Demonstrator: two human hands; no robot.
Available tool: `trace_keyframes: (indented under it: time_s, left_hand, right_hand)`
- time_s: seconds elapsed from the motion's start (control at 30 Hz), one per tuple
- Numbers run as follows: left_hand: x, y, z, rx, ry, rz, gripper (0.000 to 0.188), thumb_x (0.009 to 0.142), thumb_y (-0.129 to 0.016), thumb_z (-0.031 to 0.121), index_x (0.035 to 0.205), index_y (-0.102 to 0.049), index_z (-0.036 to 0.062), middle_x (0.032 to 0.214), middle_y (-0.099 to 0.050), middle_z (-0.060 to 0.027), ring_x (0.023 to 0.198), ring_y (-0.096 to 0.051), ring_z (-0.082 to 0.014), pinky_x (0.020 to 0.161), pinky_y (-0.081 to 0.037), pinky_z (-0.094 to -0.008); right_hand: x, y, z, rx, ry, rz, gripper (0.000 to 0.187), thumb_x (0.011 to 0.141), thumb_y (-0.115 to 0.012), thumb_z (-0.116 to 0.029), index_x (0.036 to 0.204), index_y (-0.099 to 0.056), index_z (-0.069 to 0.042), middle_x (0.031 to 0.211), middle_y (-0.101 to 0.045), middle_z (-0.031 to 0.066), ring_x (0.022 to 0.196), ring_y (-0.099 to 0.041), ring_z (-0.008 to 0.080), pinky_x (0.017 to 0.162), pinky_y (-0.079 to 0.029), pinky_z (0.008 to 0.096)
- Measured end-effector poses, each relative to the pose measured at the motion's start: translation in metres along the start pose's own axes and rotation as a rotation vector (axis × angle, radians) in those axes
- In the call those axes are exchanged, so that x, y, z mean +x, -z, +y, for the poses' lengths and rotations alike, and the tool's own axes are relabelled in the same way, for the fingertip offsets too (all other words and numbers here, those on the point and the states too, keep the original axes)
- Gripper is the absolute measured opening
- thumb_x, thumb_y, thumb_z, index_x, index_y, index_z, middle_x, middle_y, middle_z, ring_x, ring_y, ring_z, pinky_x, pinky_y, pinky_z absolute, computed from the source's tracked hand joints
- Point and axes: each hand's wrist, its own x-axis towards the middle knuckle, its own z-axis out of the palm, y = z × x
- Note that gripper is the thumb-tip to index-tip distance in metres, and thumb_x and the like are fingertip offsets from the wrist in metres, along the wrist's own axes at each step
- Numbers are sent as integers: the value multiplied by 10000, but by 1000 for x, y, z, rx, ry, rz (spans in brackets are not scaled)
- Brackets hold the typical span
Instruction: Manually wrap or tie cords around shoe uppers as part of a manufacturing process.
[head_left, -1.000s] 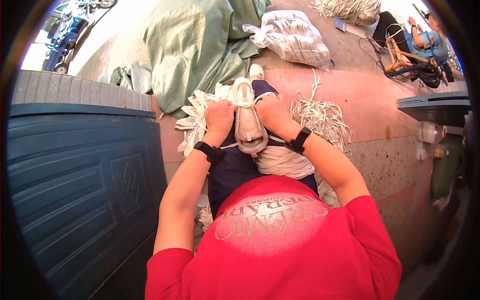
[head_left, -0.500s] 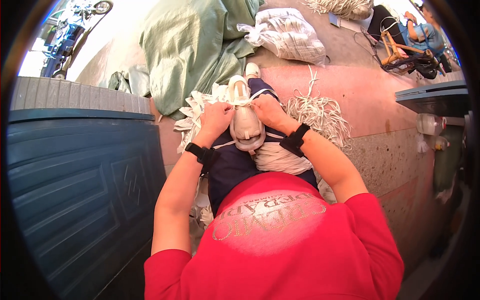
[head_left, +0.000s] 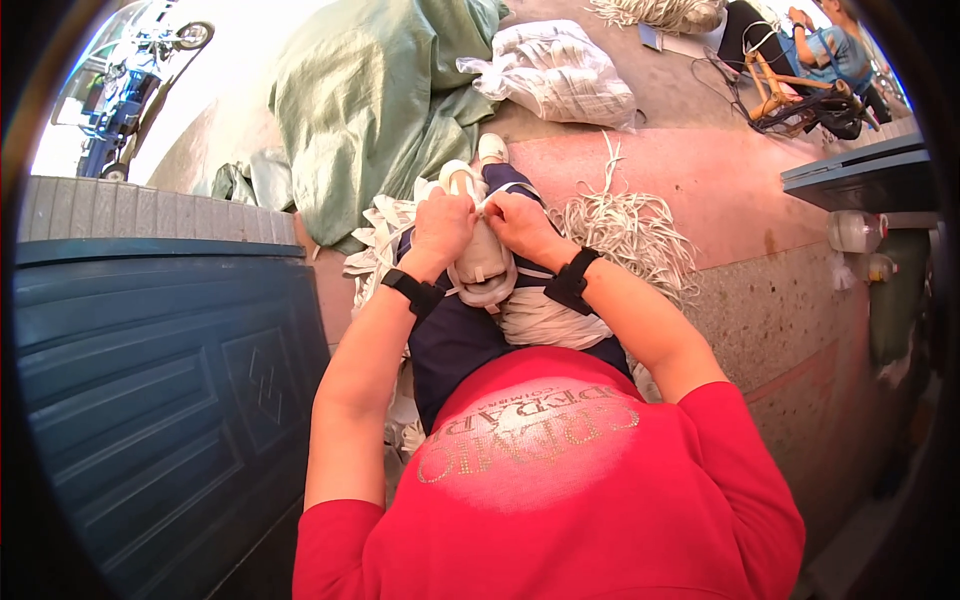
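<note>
A cream shoe (head_left: 483, 262) lies between my thighs, its heel opening toward me. Over its lacing area my two hands nearly meet. My left hand (head_left: 444, 228) is closed in a pinch at the shoe's left side, gripping a white shoelace whose end is mostly hidden by the fingers. Close beside it, my right hand (head_left: 522, 224) pinches the lace from the right side. A bundle of pale laces (head_left: 545, 318) rests on my lap. To the right of my leg spreads a loose heap of white laces (head_left: 635, 235), and white strips (head_left: 375, 240) hang at the left.
A blue panelled door or cabinet (head_left: 170, 380) stands close on my left. Ahead are a green tarp (head_left: 370, 110) and a white plastic sack (head_left: 560, 75). On the right are a dark ledge (head_left: 860, 180) and plastic bottles (head_left: 855, 232). Another person (head_left: 835, 55) sits far right.
My hands have drawn closer together over the shoe. The lace that was stretched between them is now mostly hidden. The whole view has shifted slightly.
</note>
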Motion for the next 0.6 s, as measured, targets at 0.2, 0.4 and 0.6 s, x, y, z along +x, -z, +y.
trace_keyframes:
  time_s: [0.2, 0.4, 0.6]
  left_hand:
    - [-2, 9, -3, 36, -37, 325, 89, 691, -589, 108, 690, -541, 34, 639, -558, -129, 677, -526, -302, 585, -434, -427]
    - [5, -1, -15, -426, 115, 169, 105, 717, -608, 63, 707, -519, 9, 649, -557, -109, 607, -533, -205, 575, -433, -312]
    - [28, 20, -9, -1169, 451, -103, 126, 711, -662, 56, 799, -587, 8, 727, -576, -24, 650, -527, -88, 596, -437, -226]
  right_hand:
    - [1, -2, 3, -125, 168, 15, 46, 728, -545, -76, 756, -560, -44, 705, -569, 153, 715, -556, 331, 645, -446, 400]
    - [13, 4, -10, -566, 459, -152, 84, 703, -532, -129, 737, -591, -79, 776, -571, 72, 798, -542, 260, 687, -428, 368]
    - [11, 15, 2, -263, 477, -7, 113, 719, -568, -103, 821, -574, -56, 901, -563, 88, 894, -515, 256, 720, -425, 369]
